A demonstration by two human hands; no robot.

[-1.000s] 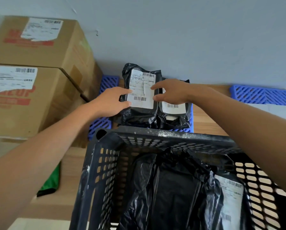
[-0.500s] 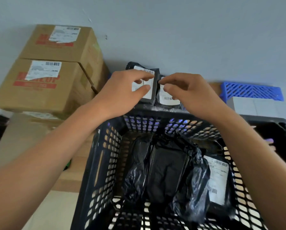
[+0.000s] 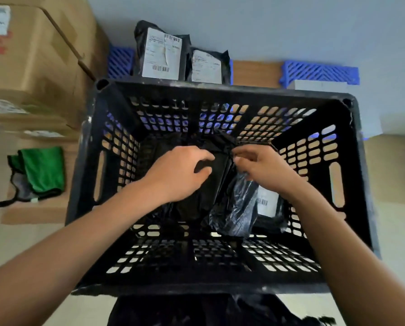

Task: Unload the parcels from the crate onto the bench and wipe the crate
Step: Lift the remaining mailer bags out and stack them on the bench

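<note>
Pale blue wall (image 3: 291,27) closes off the scene behind the black crate (image 3: 220,90), which I take as my landmark. Beyond its far rim, two labelled parcels (image 3: 161,55) already stand upright on the wooden bench (image 3: 255,71), touching each other. Left of the crate sit stacked cardboard boxes (image 3: 32,62) and, nearer me, a folded green cloth (image 3: 44,170).

Inside the crate I have both hands down on a black-wrapped parcel (image 3: 211,184) lying over another parcel with a white label (image 3: 267,203). My left hand (image 3: 178,172) curls its fingers and thumb round the parcel's left side; my right hand (image 3: 265,170) pinches the loose plastic at its top edge.

I judge the unloading to be about half done, with the wiping untouched. Next comes a lift clear of the far rim, and the slack film may slip or tear, so I want a firmer hold on the body.
</note>
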